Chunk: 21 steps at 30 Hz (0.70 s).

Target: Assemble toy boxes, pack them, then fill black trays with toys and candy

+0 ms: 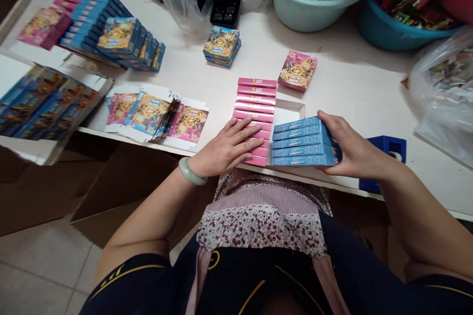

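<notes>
My left hand (pixel 228 147) lies flat with fingers stretched over the near end of a row of pink boxes (pixel 255 101) standing on edge in a white tray (pixel 291 107). My right hand (pixel 349 147) wraps around the right end of a short row of blue boxes (pixel 301 141) beside the pink ones, thumb at the near side and fingers at the far end. A green bangle (pixel 190 172) sits on my left wrist.
Flat unfolded cartons (pixel 157 117) lie at the left edge. Stacked blue boxes (pixel 107 34), a small blue pile (pixel 221 45) and one pink box (pixel 297 70) sit farther back. Two bowls (pixel 303 10) of small items, plastic bags (pixel 443 93) and a blue tape dispenser (pixel 386 150) stand nearby.
</notes>
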### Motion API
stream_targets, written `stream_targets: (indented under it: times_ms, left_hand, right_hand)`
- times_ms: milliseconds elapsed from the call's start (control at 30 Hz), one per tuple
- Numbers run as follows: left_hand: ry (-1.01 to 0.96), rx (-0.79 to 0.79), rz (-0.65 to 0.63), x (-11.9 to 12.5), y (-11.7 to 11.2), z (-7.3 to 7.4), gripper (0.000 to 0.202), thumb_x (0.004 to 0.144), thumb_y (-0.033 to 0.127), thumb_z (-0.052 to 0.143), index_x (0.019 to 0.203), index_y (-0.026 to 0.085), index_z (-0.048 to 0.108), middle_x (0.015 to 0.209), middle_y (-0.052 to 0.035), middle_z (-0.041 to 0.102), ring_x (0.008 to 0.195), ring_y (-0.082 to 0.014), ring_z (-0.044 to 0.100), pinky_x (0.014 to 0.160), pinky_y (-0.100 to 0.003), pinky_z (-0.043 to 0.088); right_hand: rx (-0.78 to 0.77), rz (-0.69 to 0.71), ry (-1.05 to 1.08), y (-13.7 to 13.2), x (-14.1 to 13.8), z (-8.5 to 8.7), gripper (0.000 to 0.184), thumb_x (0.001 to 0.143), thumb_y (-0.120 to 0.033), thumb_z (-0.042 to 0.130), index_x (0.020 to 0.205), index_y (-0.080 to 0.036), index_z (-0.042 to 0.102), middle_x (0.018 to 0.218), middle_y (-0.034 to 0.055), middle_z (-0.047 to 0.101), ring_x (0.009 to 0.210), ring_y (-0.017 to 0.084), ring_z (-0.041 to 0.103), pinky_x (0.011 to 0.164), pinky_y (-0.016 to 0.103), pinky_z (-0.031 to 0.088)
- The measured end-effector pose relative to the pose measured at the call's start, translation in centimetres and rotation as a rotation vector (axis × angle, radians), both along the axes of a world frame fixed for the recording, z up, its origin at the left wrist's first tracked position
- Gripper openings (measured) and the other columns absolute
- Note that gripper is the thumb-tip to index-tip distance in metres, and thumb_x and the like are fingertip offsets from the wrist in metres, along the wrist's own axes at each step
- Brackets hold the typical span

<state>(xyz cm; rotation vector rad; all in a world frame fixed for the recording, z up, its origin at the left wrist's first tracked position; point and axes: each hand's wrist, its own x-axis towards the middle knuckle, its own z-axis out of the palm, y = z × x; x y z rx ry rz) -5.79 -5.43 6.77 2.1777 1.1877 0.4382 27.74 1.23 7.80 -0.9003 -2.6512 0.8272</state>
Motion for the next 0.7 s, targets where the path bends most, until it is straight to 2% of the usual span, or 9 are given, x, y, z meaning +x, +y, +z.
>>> stream_targets:
  times_ms: [100,267,433,500,600,700]
  left_hand:
    - [-0.023,0.011,0.015,0.4,0.2,0.0,0.042,0.089,0.046,0.053,0.129,0.036,0.057,0.146,0.0017,0.048,0.146,-0.0277,0.025,0.12,-0.054,0.01]
    - [0.058,0.133,-0.048,0.4,0.0,-0.5,0.043,0.093,0.041,0.048,0.136,0.037,0.05,0.151,0.0022,0.042,0.147,-0.0246,0.023,0.12,-0.051,0.011]
    - [0.121,0.267,-0.096,0.2,-0.3,-1.1,0.063,0.087,0.053,0.054,0.145,0.032,0.039,0.155,-0.0034,0.034,0.148,-0.0264,0.018,0.121,-0.049,0.009]
    - [0.141,0.312,-0.09,0.2,-0.3,-1.4,0.069,0.085,0.056,0.056,0.147,0.033,0.035,0.156,-0.0037,0.032,0.148,-0.0267,0.016,0.121,-0.049,0.008]
    - [0.151,0.353,-0.079,0.2,-0.3,-1.7,0.07,0.086,0.055,0.056,0.148,0.034,0.032,0.156,-0.0031,0.031,0.148,-0.0261,0.016,0.121,-0.048,0.009]
    - [0.148,0.363,-0.078,0.3,-0.2,-1.9,0.069,0.086,0.054,0.056,0.148,0.034,0.033,0.156,-0.0022,0.032,0.148,-0.0256,0.017,0.121,-0.048,0.009]
  right_hand:
    - [0.013,0.019,-0.043,-0.2,-1.3,0.6,0.106,0.073,-0.045,0.07,0.154,-0.03,0.003,0.142,0.0138,0.038,0.127,0.04,0.041,0.104,0.058,0.04]
    - [0.115,0.029,-0.212,-0.8,-4.5,1.5,0.103,0.073,-0.053,0.067,0.154,-0.024,0.011,0.134,0.018,0.045,0.117,0.043,0.046,0.097,0.06,0.04]
    - [0.173,0.051,-0.412,-1.7,-8.1,0.7,0.101,0.076,-0.056,0.061,0.153,-0.014,0.012,0.129,0.0237,0.049,0.112,0.045,0.048,0.093,0.06,0.037]
    - [0.186,0.02,-0.413,-2.0,-8.6,0.2,0.106,0.076,-0.061,0.058,0.153,-0.012,0.005,0.136,0.0258,0.044,0.119,0.046,0.043,0.098,0.063,0.032]
    - [0.205,0.015,-0.332,-2.2,-8.1,-0.2,0.115,0.077,-0.071,0.051,0.151,-0.012,-0.013,0.151,0.0247,0.025,0.136,0.045,0.026,0.107,0.063,0.021]
    - [0.207,0.015,-0.309,-2.5,-7.1,-0.1,0.115,0.078,-0.077,0.046,0.151,-0.014,-0.018,0.157,0.0222,0.014,0.142,0.044,0.015,0.11,0.064,0.017]
